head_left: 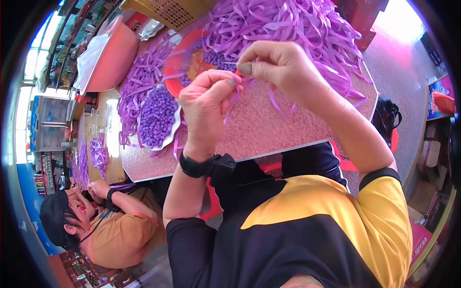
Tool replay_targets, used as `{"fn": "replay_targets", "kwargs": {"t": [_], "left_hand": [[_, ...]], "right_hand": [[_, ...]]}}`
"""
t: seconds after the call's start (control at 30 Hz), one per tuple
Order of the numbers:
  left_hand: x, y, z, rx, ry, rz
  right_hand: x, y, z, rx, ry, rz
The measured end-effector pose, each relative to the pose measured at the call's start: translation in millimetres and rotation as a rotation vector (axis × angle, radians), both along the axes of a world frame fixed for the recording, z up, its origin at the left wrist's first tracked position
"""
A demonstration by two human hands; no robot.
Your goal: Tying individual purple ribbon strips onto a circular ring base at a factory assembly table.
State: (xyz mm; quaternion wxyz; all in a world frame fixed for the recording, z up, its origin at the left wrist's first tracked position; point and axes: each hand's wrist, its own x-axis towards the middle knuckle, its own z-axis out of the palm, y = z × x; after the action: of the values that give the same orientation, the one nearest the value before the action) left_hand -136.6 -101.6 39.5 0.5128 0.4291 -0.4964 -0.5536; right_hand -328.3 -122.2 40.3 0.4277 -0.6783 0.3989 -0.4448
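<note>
My left hand (205, 103) is closed in a pinch on a narrow purple ribbon (235, 98), whose end dangles below the fingertips. Just right of it and slightly higher, my right hand (283, 69) pinches too; a thin pale purple strip shows at its fingertips, seemingly of the same ribbon. Any bead between the fingers is too small to make out. Behind the hands sits an orange-red bowl (173, 72) with purple beads inside, partly covered by my left hand. A white scalloped dish (169, 140) full of purple beads (156, 117) lies left of my left wrist.
Loose purple ribbons (283, 24) are heaped across the far side of the pink-topped table (278, 129), with more ribbons (144, 72) at left. A yellow basket (168, 12) and a large pink basin (113, 57) stand beyond. At lower left, a co-worker (125, 225) sits by another table.
</note>
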Motion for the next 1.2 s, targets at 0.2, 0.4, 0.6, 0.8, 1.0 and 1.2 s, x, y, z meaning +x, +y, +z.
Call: {"fn": "replay_targets", "kwargs": {"t": [0.2,0.4,0.6,0.8,1.0,1.2], "left_hand": [[-5,3,-13,-0.094,-0.024,0.056],[-8,3,-7,-0.013,-0.014,0.036],[-6,-10,-4,0.25,0.293,-0.218],[5,-20,-22,0.3,0.367,-0.352],[17,-20,-23,0.334,0.364,-0.293],[17,-15,-28,0.377,0.468,-0.214]], "right_hand": [[8,1,0,0.11,0.078,0.073],[5,-2,-2,0.062,0.094,0.075],[1,-2,5,0.077,0.106,-0.014],[3,-5,2,0.048,0.075,0.022],[4,-7,-2,-0.136,0.107,-0.086],[4,-3,8,-0.267,0.373,-0.047]]}}
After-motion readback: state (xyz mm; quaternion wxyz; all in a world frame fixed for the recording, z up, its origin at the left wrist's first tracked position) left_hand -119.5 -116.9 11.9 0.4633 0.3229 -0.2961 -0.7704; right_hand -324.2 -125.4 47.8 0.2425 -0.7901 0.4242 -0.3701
